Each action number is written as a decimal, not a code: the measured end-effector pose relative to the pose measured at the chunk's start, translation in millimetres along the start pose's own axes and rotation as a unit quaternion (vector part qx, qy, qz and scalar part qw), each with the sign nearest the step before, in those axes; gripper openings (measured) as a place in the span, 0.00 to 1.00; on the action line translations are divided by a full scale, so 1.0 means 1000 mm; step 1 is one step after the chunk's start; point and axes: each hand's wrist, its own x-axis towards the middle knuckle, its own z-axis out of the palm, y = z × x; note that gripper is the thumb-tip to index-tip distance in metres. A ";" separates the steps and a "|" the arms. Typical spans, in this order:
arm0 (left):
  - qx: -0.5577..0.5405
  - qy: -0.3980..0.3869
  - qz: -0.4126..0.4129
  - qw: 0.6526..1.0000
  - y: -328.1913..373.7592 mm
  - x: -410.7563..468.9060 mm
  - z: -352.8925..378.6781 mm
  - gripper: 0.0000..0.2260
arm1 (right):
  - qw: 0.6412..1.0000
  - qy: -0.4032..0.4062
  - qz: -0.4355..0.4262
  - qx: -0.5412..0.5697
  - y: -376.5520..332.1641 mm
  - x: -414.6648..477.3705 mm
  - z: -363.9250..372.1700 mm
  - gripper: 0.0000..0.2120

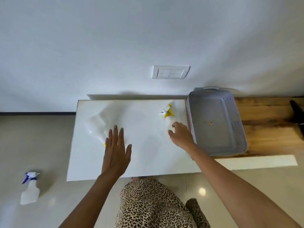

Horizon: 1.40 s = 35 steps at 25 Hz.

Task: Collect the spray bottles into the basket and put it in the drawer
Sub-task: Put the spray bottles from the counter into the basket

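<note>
A clear spray bottle with a yellow-and-white trigger head (167, 111) lies on the white table (148, 153), and my right hand (180, 134) curls around its body with the fingers apart. A second clear bottle (95, 127) lies on the table's left part, its yellow tip just beside my left hand (116, 152), which hovers flat and open. A third bottle with a blue-and-white head (30, 188) lies on the floor at the lower left. The grey perforated basket (236, 122) stands empty to the right of the table.
The basket rests on a wooden surface (269, 122) with a dark object (297, 114) at its far right edge. A switch plate (171, 72) is on the white wall behind. My leopard-print clothing (153, 204) shows below the table's front edge.
</note>
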 end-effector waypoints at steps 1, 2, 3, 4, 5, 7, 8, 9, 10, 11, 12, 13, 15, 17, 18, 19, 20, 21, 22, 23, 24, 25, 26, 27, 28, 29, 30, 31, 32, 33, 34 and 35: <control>0.006 -0.012 0.004 1.000 -0.007 0.013 0.011 0.27 | 1.000 -0.005 0.008 -0.026 0.000 0.018 0.008 0.17; -0.001 -0.024 0.007 1.000 -0.013 0.027 0.019 0.27 | 0.998 -0.002 0.013 -0.053 0.001 0.037 0.018 0.17; -0.008 -0.043 0.001 0.999 -0.019 0.038 0.028 0.27 | 0.997 -0.005 0.019 -0.080 0.003 0.056 0.029 0.18; -0.026 -0.066 -0.003 0.998 -0.022 0.050 0.035 0.26 | 0.995 -0.005 0.025 -0.093 0.003 0.071 0.035 0.19; -0.040 -0.081 -0.007 0.996 -0.026 0.060 0.045 0.25 | 0.993 -0.001 0.029 -0.113 0.004 0.089 0.044 0.19; -0.045 -0.103 0.000 0.994 -0.034 0.072 0.061 0.22 | 0.990 0.001 0.048 -0.136 0.008 0.115 0.059 0.21; -0.042 -0.118 0.005 0.992 -0.036 0.077 0.065 0.20 | 0.989 -0.004 0.067 -0.130 0.008 0.123 0.062 0.21; -0.039 -0.134 0.007 0.990 -0.039 0.081 0.072 0.18 | 0.988 -0.010 0.088 -0.124 0.010 0.133 0.066 0.22; -0.036 -0.149 0.008 0.988 -0.042 0.085 0.077 0.17 | 0.988 -0.013 0.105 -0.116 0.012 0.140 0.069 0.21; -0.035 -0.162 0.005 0.986 -0.044 0.088 0.081 0.17 | 0.987 -0.010 0.114 -0.112 0.014 0.144 0.072 0.19; -0.035 -0.173 0.000 0.984 -0.044 0.089 0.082 0.16 | 0.988 -0.003 0.116 -0.101 0.015 0.144 0.072 0.17; -0.034 -0.177 -0.003 0.984 -0.044 0.090 0.081 0.15 | 0.990 0.005 0.116 -0.085 0.015 0.141 0.069 0.17; -0.028 -0.186 0.001 0.982 -0.040 0.090 0.080 0.14 | 0.993 0.021 0.114 -0.025 0.015 0.128 0.057 0.17; -0.015 -0.197 0.013 0.980 -0.036 0.093 0.076 0.13 | 0.989 0.060 0.106 0.081 0.014 0.105 0.042 0.19; -0.010 -0.201 0.021 0.979 -0.032 0.096 0.073 0.13 | 0.979 0.102 0.100 0.148 0.015 0.090 0.033 0.19; -0.005 -0.203 0.027 0.979 -0.027 0.098 0.071 0.12 | 0.960 0.159 0.088 0.211 0.018 0.073 0.024 0.19; 0.001 -0.204 0.032 0.978 -0.021 0.099 0.069 0.12 | 0.935 0.223 0.081 0.264 0.024 0.056 0.015 0.19; 0.007 -0.204 0.035 0.978 -0.014 0.099 0.068 0.12 | 0.903 0.283 0.082 0.314 0.031 0.039 0.006 0.19; 0.013 -0.204 0.036 0.978 -0.008 0.099 0.067 0.11 | 0.865 0.333 0.089 0.365 0.042 0.023 -0.003 0.18; 0.017 -0.208 0.035 0.977 -0.001 0.098 0.068 0.11 | 0.827 0.373 0.102 0.409 0.056 0.010 -0.010 0.18; 0.021 -0.212 0.035 0.976 0.003 0.096 0.068 0.11 | 0.796 0.403 0.120 0.435 0.070 0.000 -0.013 0.18; 0.023 -0.217 0.035 0.975 0.007 0.095 0.070 0.10 | 0.778 0.421 0.143 0.443 0.086 -0.006 -0.014 0.19; 0.024 -0.218 0.036 0.975 0.011 0.093 0.073 0.10 | 0.772 0.426 0.169 0.441 0.102 -0.009 -0.014 0.20; 0.025 -0.217 0.035 0.975 0.015 0.091 0.077 0.10 | 0.774 0.420 0.191 0.434 0.118 -0.009 -0.012 0.21; 0.026 -0.214 0.033 0.976 0.018 0.089 0.082 0.10 | 0.781 0.408 0.206 0.424 0.131 -0.007 -0.007 0.22; 0.027 -0.212 0.031 0.976 0.022 0.086 0.087 0.10 | 0.790 0.397 0.216 0.414 0.142 -0.004 -0.001 0.22; 0.028 -0.212 0.031 0.976 0.024 0.083 0.091 0.10 | 0.798 0.387 0.225 0.404 0.151 -0.001 0.004 0.22; 0.029 -0.213 0.029 0.976 0.027 0.080 0.096 0.10 | 0.805 0.378 0.231 0.394 0.158 0.002 0.008 0.22; 0.027 -0.214 0.027 0.976 0.030 0.076 0.099 0.09 | 0.813 0.369 0.233 0.386 0.163 0.004 0.012 0.21; 0.025 -0.213 0.025 0.976 0.032 0.073 0.102 0.09 | 0.821 0.357 0.229 0.381 0.167 0.007 0.015 0.21; 0.022 -0.208 0.022 0.978 0.034 0.069 0.106 0.09 | 0.831 0.342 0.223 0.379 0.171 0.009 0.018 0.21; 0.016 -0.201 0.016 0.979 0.037 0.066 0.110 0.09 | 0.839 0.328 0.214 0.378 0.174 0.010 0.020 0.21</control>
